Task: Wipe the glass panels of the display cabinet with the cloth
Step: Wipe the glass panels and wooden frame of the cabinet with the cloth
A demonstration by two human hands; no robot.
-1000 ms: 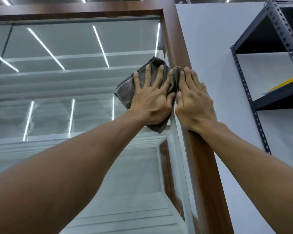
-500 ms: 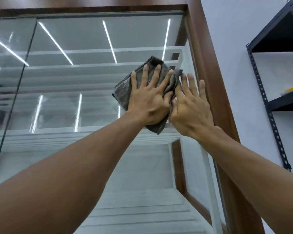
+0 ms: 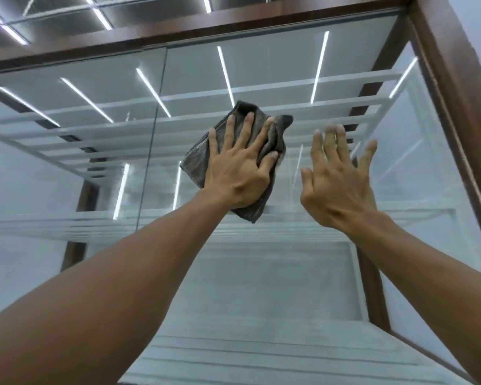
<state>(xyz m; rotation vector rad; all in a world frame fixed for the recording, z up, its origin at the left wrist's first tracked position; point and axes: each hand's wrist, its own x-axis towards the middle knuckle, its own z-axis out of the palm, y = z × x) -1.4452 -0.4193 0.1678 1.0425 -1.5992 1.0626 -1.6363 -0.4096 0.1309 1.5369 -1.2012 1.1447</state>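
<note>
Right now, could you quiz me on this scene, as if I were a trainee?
1. True or false: the right hand holds the cloth.
2. The cloth is: A white, B grey, C red.
3. Fill in: the left hand presses the cloth against the ____.
Key: 1 false; 2 B; 3 glass.

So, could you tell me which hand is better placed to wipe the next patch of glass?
Left: the left hand presses the cloth flat on the glass, while the right hand is open beside it, clear of the cloth.
</note>
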